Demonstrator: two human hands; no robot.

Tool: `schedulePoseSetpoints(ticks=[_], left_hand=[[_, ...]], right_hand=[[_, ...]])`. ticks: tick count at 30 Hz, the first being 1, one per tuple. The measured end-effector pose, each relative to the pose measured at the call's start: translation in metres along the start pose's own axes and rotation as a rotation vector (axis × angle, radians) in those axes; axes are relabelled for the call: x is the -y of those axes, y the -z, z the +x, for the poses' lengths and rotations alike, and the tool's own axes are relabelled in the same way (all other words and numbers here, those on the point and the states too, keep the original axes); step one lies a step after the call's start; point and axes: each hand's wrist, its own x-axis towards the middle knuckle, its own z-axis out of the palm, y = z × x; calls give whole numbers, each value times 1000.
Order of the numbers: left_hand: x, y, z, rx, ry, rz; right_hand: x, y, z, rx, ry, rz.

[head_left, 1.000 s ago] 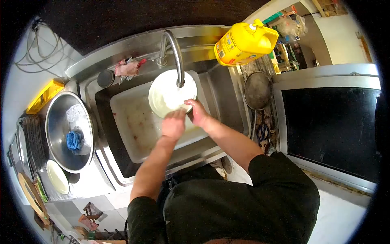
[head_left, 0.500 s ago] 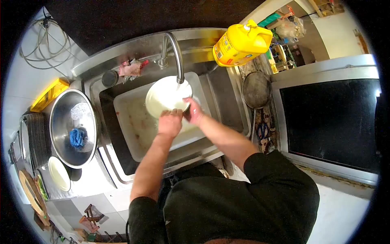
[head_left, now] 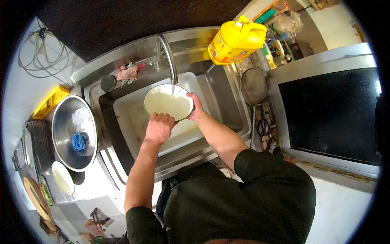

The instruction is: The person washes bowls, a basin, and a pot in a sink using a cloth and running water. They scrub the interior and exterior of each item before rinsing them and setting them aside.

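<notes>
A cream-white bowl (head_left: 167,102) with a thin dark rim hangs above the wash tub, tilted so its inside faces up. Water falls into it from the curved steel faucet (head_left: 168,57). My right hand (head_left: 195,107) grips its right edge, thumb over the rim. At the near edge, my left hand (head_left: 159,127) has its fingers curled over the rim; its thumb is hidden. Beneath the bowl, a white rectangular tub (head_left: 126,116) with light brown specks stands in the steel sink (head_left: 222,93).
To the left are a steel basin (head_left: 65,142) with a blue cloth (head_left: 79,142) and suds, and another pale bowl (head_left: 63,179). A yellow jug (head_left: 237,42) stands behind the sink's right side. A round strainer (head_left: 254,86) and scissors (head_left: 263,128) lie right. Pink cloth (head_left: 128,73) rests at the back.
The bowl has turned so more of its inside shows. My left hand has slid left along the near rim, apart from my right hand, which stays at the right edge.
</notes>
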Motion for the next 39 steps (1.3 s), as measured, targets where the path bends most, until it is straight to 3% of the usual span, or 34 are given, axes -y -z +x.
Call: schedulePoseSetpoints(ticks=[2,3,4,5,6,8,9,10,11,13,16,17,18,19,20,21,22,24,25,26,28,30,31,32,33,35,38,39], left_hand=[[-9,9,4,-57,57,-18],[-16,11,7,-61,129,-31],[-20,14,9,-65,198,-46],[-19,17,14,-169,282,-53],[-9,14,14,-134,420,-35],[15,7,16,-249,730,-134],[29,6,19,-343,943,-355],[38,12,25,-479,1036,-561],[51,12,29,-509,1076,-546],[64,-3,42,-648,1197,-998],[59,-26,55,-738,1236,-1335],[62,-49,49,-731,1269,-1366],[45,-42,50,-734,1325,-1437],[41,-53,41,-616,1399,-1475],[28,-55,34,-524,1301,-1648],[20,-75,30,-596,1257,-1746],[-1,-63,40,-662,1324,-1728],[-9,-51,45,-499,1271,-1429],[-3,-38,46,-375,1230,-1194],[2,-26,46,-246,1185,-964],[11,-41,32,-74,851,-414],[-8,0,28,145,644,-381],[-12,1,22,246,500,-325],[-15,-1,16,345,350,-268],[-17,-1,5,271,130,-165],[-19,9,-10,274,-52,-59],[-19,49,-45,286,-123,68],[-16,65,-62,292,-118,97]], right_hand=[[-22,0,3,145,-29,98],[-24,-5,3,146,-92,15],[-26,1,18,294,-63,-72],[-25,4,37,251,-30,-60],[-21,1,53,203,0,-50],[0,-23,61,0,77,-283],[10,-40,54,-42,273,-575],[18,-51,49,-81,461,-875],[25,-48,54,-88,545,-1075],[35,-61,36,-187,647,-1338],[44,-53,35,-267,638,-941],[48,-52,29,-450,564,-848],[51,-24,51,-384,559,-596],[47,-26,33,-179,435,-270],[43,-15,29,73,303,-47],[32,5,41,47,209,127],[12,17,46,-73,299,188],[-23,42,55,-212,304,172],[-38,57,58,-337,205,127],[-49,71,52,-301,2,-119],[-47,67,32,-248,-174,-111],[-27,17,-5,-217,-93,-191],[-14,20,-8,-179,-144,-212],[-6,-16,-32,-129,-61,-138],[-9,-11,-32,-86,12,-202],[-13,3,-36,-45,80,-210],[-22,96,0,54,307,-1132],[-24,90,-4,-58,340,-1286]])
